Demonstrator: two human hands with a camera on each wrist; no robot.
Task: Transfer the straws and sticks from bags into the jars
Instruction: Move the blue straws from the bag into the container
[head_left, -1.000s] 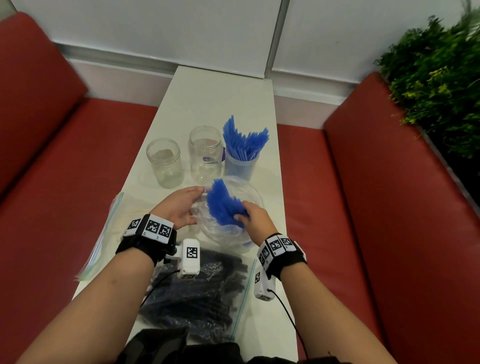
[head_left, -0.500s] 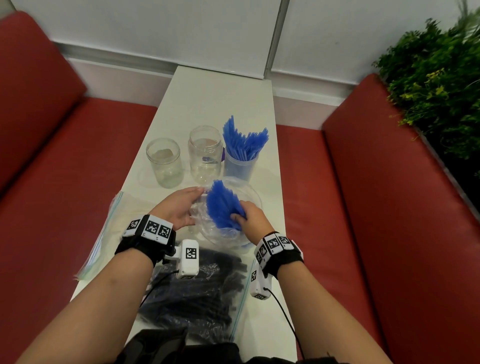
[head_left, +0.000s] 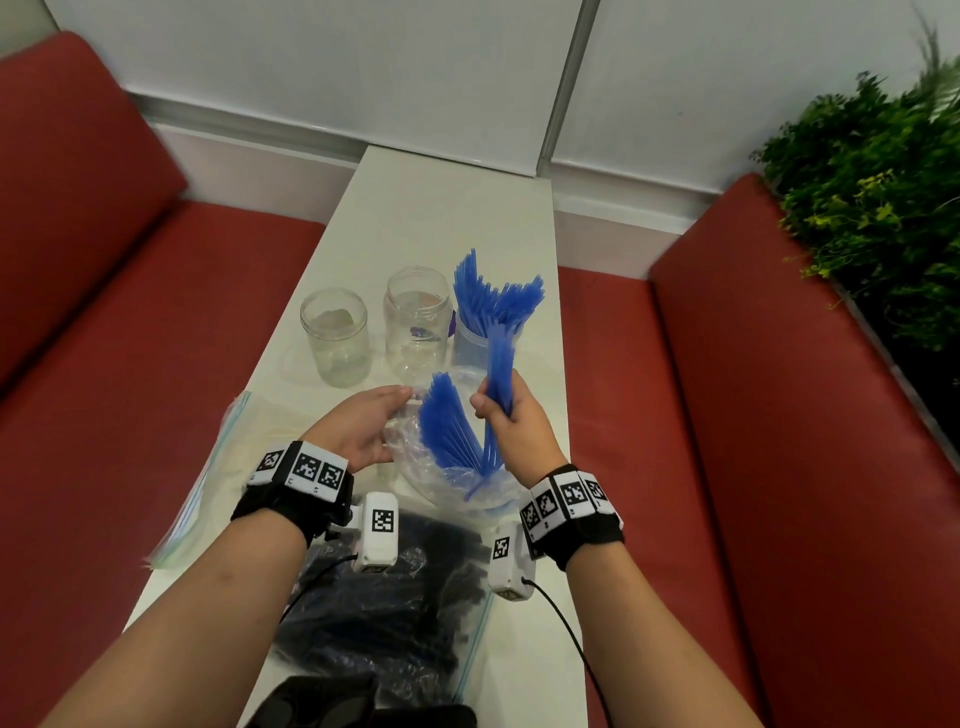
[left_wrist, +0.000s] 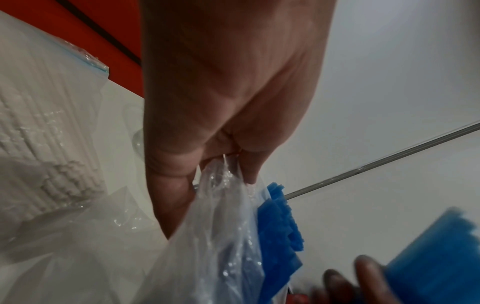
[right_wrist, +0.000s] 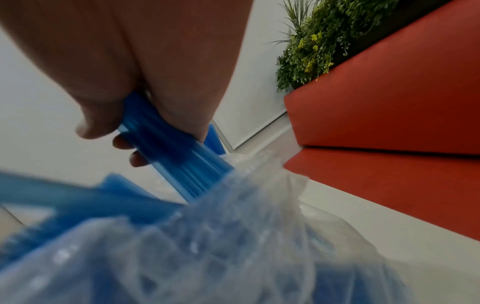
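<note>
A clear plastic bag (head_left: 410, 467) of blue straws (head_left: 447, 426) stands open on the white table (head_left: 447, 208). My left hand (head_left: 363, 426) pinches the bag's rim (left_wrist: 221, 174). My right hand (head_left: 511, 421) grips a bunch of blue straws (head_left: 501, 364) half drawn out of the bag and pointing up; the same bunch (right_wrist: 168, 144) shows in the right wrist view. Behind stand two empty glass jars (head_left: 335, 338) (head_left: 418, 322) and a third jar (head_left: 475, 345) packed with blue straws.
A zip bag of black straws (head_left: 384, 613) lies near the table's front edge. Another zip bag with white sticks (head_left: 223, 467) lies at the left edge. Red benches (head_left: 727, 467) flank the narrow table, and a green plant (head_left: 872, 197) is at far right.
My right hand has lifted a bunch of blue straws up and to the right, partly out of the bag. The left hand stayed on the bag's rim.
</note>
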